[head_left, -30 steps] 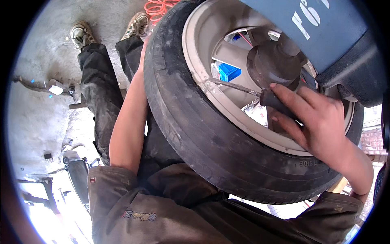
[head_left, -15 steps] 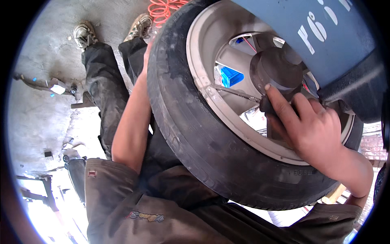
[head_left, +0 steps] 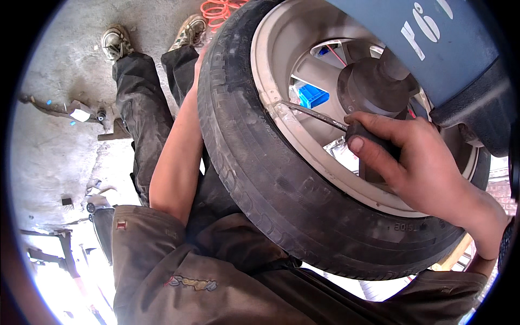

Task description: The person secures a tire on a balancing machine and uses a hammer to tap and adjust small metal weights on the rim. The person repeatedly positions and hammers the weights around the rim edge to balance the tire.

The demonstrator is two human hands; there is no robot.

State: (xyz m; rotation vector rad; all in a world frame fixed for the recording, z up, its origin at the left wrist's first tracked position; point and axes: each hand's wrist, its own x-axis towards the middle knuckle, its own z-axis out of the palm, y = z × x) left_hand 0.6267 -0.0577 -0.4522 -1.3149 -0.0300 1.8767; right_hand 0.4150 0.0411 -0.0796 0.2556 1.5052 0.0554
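A black tire [head_left: 260, 179] on a pale alloy rim [head_left: 309, 162] stands before me, mounted on a dark round hub [head_left: 374, 86]. My right hand [head_left: 428, 162] is wrapped round the dark handle of a screwdriver [head_left: 319, 118], thumb along the near side. Its thin metal blade points left, the tip against the rim's inner lip, at a patch of whitish residue. My left hand [head_left: 201, 60] is at the tire's far left side. Its fingers are hidden behind the tread, so I cannot see how they are set.
A blue-grey machine cover [head_left: 433, 59] with white markings overhangs the wheel at upper right. Through the spokes shows a blue crate [head_left: 313, 96]. A coiled orange hose [head_left: 219, 11] lies beyond the tire. Scraps [head_left: 80, 115] and metal parts litter the concrete floor at left, beside my legs.
My right index finger, stretched toward the hub before, is now drawn back onto the screwdriver handle, and the thumb has come into sight. The blade still meets the rim's lip.
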